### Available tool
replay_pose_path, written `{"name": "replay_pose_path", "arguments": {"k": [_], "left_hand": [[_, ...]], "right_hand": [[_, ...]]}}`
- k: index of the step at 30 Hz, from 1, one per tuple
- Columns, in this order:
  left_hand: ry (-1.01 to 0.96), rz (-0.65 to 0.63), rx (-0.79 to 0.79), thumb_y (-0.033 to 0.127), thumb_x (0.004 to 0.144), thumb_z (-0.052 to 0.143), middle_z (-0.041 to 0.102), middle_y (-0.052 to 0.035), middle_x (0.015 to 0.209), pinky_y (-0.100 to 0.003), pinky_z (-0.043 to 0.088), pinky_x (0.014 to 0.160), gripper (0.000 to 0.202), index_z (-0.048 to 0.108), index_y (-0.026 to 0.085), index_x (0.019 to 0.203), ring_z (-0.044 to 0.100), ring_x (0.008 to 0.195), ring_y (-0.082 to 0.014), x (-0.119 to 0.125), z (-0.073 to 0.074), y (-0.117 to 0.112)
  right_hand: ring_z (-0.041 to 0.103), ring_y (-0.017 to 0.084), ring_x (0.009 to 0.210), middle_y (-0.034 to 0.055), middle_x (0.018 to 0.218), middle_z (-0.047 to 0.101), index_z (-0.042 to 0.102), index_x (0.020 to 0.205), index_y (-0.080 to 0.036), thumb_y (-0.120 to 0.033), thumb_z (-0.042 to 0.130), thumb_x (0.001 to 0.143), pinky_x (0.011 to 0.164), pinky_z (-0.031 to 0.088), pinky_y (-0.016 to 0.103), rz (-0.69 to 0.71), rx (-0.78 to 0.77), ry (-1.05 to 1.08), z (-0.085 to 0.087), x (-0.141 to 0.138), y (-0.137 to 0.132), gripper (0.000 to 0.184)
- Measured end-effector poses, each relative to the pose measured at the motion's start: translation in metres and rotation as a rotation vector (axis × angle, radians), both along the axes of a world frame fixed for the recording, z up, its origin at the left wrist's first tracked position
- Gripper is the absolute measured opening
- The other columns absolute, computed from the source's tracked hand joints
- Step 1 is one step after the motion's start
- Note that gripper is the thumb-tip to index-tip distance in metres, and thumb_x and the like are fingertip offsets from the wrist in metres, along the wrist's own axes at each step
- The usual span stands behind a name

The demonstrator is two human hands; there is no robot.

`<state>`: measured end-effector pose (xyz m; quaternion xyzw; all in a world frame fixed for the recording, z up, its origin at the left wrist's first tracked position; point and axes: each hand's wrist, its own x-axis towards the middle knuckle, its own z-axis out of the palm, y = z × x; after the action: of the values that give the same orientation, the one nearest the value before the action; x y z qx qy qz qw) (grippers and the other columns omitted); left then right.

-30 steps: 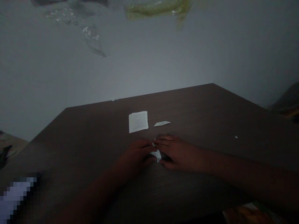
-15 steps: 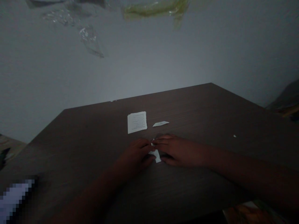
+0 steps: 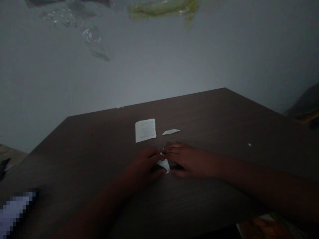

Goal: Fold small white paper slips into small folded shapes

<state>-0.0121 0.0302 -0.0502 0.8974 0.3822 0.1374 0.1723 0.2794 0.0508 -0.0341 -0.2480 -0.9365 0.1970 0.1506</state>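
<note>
A small piece of white paper (image 3: 163, 163) lies on the dark table between my hands, partly covered by them. My left hand (image 3: 146, 164) has its fingers bent over the left side of it, thumb at the near end. From the other side my right hand (image 3: 186, 161) reaches in, its fingertips pressing at the paper's far end and its thumb close to the near corner. That near corner is bent up at the thumbs. Beyond the hands are a stack of square printed paper sheets (image 3: 145, 130) and a narrow folded paper piece (image 3: 170, 132).
The brown wooden table (image 3: 211, 116) stands against a pale wall (image 3: 174, 63) with clear plastic and yellow tape on it. A tiny paper scrap (image 3: 249, 144) lies to the right. At the lower left is a blurred-out light object (image 3: 15, 212).
The near end of the paper, flat before, is now bent up at the thumbs. My right thumb has moved slightly left, nearer to the left one. The stack and folded piece stay put.
</note>
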Motion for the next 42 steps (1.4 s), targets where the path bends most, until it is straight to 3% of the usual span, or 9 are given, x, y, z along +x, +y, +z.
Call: {"name": "replay_pose_path", "arguments": {"k": [8,11,13,18,22,27,33,42], "left_hand": [[0.022,0.007,-0.009,0.027,0.106,0.092,0.083,-0.0120,0.149,-0.052,0.069,0.124,0.044,0.083,0.027,0.149,0.081,0.140,-0.0361,0.005,0.012,-0.006],[0.026,-0.005,0.004,0.028,0.106,0.091,0.083,-0.0125,0.149,-0.053,0.069,0.124,0.046,0.081,0.028,0.151,0.081,0.139,-0.0363,0.006,0.013,-0.008],[0.038,-0.011,0.015,0.030,0.107,0.089,0.084,-0.0116,0.146,-0.054,0.069,0.123,0.043,0.081,0.029,0.150,0.081,0.138,-0.0364,0.006,0.014,-0.008],[0.098,-0.056,0.078,0.030,0.116,0.078,0.085,-0.0096,0.138,-0.050,0.068,0.118,0.028,0.083,0.030,0.144,0.080,0.131,-0.0345,0.008,0.017,-0.008],[0.116,-0.098,0.138,0.030,0.122,0.072,0.085,-0.0098,0.132,-0.050,0.067,0.115,0.022,0.085,0.028,0.139,0.080,0.125,-0.0335,0.008,0.012,-0.008],[0.061,-0.102,0.165,0.024,0.122,0.072,0.085,-0.0061,0.124,-0.043,0.065,0.109,0.016,0.088,0.027,0.119,0.079,0.118,-0.0292,0.009,0.005,-0.007],[0.036,-0.097,0.156,0.015,0.118,0.075,0.086,-0.0053,0.123,-0.042,0.064,0.109,0.017,0.088,0.025,0.115,0.078,0.118,-0.0277,0.011,0.010,-0.011],[0.015,-0.058,0.073,0.010,0.116,0.070,0.086,-0.0065,0.115,-0.044,0.065,0.107,0.024,0.088,0.023,0.107,0.079,0.112,-0.0285,0.022,0.015,-0.022]], "right_hand": [[0.078,0.036,0.155,0.0141,0.160,0.087,0.088,0.149,-0.026,-0.024,0.091,0.110,0.141,0.057,0.051,-0.017,-0.004,-0.034,0.003,0.001,-0.002,0.039],[0.080,0.036,0.151,0.0164,0.157,0.088,0.087,0.148,-0.023,-0.020,0.088,0.111,0.139,0.059,0.054,0.009,-0.005,0.015,0.001,0.001,-0.002,0.038],[0.080,0.037,0.150,0.0186,0.158,0.088,0.087,0.149,-0.019,-0.020,0.086,0.112,0.139,0.059,0.057,0.026,0.000,0.020,0.001,0.002,-0.001,0.037],[0.078,0.036,0.153,0.0153,0.161,0.086,0.088,0.147,-0.024,-0.024,0.087,0.114,0.141,0.057,0.052,-0.002,0.015,-0.028,0.002,0.003,-0.002,0.033],[0.080,0.037,0.149,0.0184,0.154,0.088,0.088,0.148,-0.018,-0.023,0.087,0.114,0.137,0.060,0.053,0.029,0.034,0.019,-0.001,0.004,-0.001,0.035],[0.079,0.035,0.145,0.0199,0.151,0.088,0.085,0.151,-0.015,-0.027,0.082,0.119,0.133,0.062,0.056,0.063,0.089,0.005,-0.005,0.003,0.002,0.035],[0.081,0.031,0.127,0.0127,0.129,0.092,0.092,0.122,-0.020,-0.021,0.083,0.116,0.122,0.064,0.050,0.116,0.117,0.025,-0.008,0.000,0.003,0.010],[0.080,0.027,0.117,0.0091,0.119,0.092,0.093,0.119,-0.020,-0.018,0.083,0.118,0.120,0.058,0.049,0.139,0.114,0.060,-0.013,-0.002,-0.003,0.011]]}}
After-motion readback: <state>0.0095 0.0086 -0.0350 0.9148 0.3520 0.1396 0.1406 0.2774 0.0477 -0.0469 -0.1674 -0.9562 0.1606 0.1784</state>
